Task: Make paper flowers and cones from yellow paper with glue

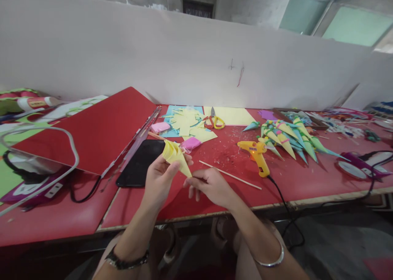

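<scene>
Though my yellow cone (180, 157) is rolled, it shows no band

As I hold it up in front of me, my left hand (159, 177) is closed around the wide, folded end, thumb laid along the side. My right hand (212, 186) is at the point, fingers drawn in close to one another; whether they pinch the paper or only touch it, I cannot tell. Partway along, I'd judge — the wrapping is done, the band is missing. Well off to the right of my right hand lies a heap of cones (286, 144), many of them banded in green or pink, so a band looks like what mine lacks. Nearer that hand are a glue gun (258, 151) and a thin stick (233, 176), neither of them held. Beyond my left hand, past a pink packet (192, 143), lie loose paper strips (184, 123), with scissors (213, 112) beside them — some cutting, I'd guess, is already done.
</scene>
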A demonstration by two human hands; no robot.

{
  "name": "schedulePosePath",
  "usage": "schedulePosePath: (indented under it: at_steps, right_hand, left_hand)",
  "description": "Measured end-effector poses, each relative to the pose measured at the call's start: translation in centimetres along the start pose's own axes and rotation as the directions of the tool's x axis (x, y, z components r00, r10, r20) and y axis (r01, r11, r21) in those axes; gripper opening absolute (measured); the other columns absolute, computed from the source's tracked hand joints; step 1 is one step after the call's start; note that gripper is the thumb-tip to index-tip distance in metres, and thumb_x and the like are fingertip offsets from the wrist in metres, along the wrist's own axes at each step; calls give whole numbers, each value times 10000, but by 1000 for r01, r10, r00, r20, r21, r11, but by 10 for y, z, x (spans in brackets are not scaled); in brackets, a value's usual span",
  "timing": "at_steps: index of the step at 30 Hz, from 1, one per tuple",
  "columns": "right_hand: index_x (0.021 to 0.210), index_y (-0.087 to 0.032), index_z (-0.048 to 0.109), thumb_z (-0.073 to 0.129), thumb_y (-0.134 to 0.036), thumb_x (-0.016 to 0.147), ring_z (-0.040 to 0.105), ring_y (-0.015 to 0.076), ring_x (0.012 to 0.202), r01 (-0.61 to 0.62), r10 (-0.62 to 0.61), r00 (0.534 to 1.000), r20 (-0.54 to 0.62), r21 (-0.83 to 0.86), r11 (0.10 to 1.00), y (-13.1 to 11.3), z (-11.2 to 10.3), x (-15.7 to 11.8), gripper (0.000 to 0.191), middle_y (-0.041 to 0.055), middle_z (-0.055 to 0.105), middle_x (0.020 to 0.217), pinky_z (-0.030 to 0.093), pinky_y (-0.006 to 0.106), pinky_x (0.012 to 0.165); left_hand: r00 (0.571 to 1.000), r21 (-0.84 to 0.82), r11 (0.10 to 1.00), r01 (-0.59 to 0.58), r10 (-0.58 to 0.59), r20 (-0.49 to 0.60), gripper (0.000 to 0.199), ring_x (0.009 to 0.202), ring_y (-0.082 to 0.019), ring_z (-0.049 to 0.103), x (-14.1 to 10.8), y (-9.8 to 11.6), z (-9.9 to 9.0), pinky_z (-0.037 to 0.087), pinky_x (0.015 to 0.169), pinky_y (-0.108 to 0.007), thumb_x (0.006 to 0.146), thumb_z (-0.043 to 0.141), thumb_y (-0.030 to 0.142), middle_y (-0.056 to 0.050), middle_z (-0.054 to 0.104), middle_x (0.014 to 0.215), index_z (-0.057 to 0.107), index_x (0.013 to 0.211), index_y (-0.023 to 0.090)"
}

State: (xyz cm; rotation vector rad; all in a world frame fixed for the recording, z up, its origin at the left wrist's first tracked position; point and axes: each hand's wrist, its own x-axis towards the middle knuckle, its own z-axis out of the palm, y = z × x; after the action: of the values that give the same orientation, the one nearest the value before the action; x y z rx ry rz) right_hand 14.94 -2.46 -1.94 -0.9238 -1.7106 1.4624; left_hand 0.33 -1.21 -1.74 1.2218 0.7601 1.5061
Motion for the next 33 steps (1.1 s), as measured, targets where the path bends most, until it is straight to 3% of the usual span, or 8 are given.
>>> schedulePosePath:
  at_steps: [4,7,11,14,20,26,33]
  right_hand:
    - [626,-140,596,471,-453,838,469,55,379,16,-18,1000,-25,-102,995,1,0,-1,398,-13,584,526,364,168,433]
    - [594,-147,591,445,-428,863,466,60,395,56,-82,993,-81,-282,958,3,-1,0,415,-19,558,494,357,174,468]
    - [676,-164,632,464,-342,873,515,95,512,63,-193,973,-126,-659,749,3,-2,2,314,6,611,580,299,204,512]
    - [757,-178,652,465,-296,875,554,118,587,12,-171,979,-112,-803,597,4,-2,3,251,26,660,682,256,226,509]
    - [721,-184,640,489,-229,847,545,114,563,-7,-152,982,-113,-825,565,9,1,3,202,5,637,635,243,233,492]
    - [634,-180,604,552,-195,774,453,96,482,16,-156,983,-94,-809,587,11,0,2,150,-18,546,539,223,234,470]
    - [629,-177,592,555,-187,768,412,93,474,-4,-127,987,-95,-813,582,8,2,1,143,-20,525,537,215,234,462]
  left_hand:
    - [999,0,1000,-4,4,34,346,747,-219,647,1,1,0,513,635,-311,686,656,395,-86,691,817,640,933,153]
    - [996,8,1000,0,-1,91,377,733,-207,635,1,2,1,507,663,-318,673,670,399,-79,677,800,622,958,157]
    - [982,-11,999,-36,37,184,321,646,-150,589,-1,5,5,489,628,-277,668,693,339,-1,597,674,596,935,190]
    - [967,46,993,-108,95,235,224,538,-96,505,-6,7,10,439,546,-220,690,676,264,47,516,575,583,884,203]
    - [944,292,923,-249,164,285,172,506,-110,511,-16,14,24,435,506,-227,652,683,190,27,553,564,570,781,189]
    - [884,368,844,-390,231,406,267,512,-130,571,-20,14,30,472,530,-239,647,673,153,51,576,534,559,877,223]
    - [870,417,787,-454,291,398,228,499,-129,591,-22,13,31,489,554,-240,671,650,170,54,592,519,548,867,227]
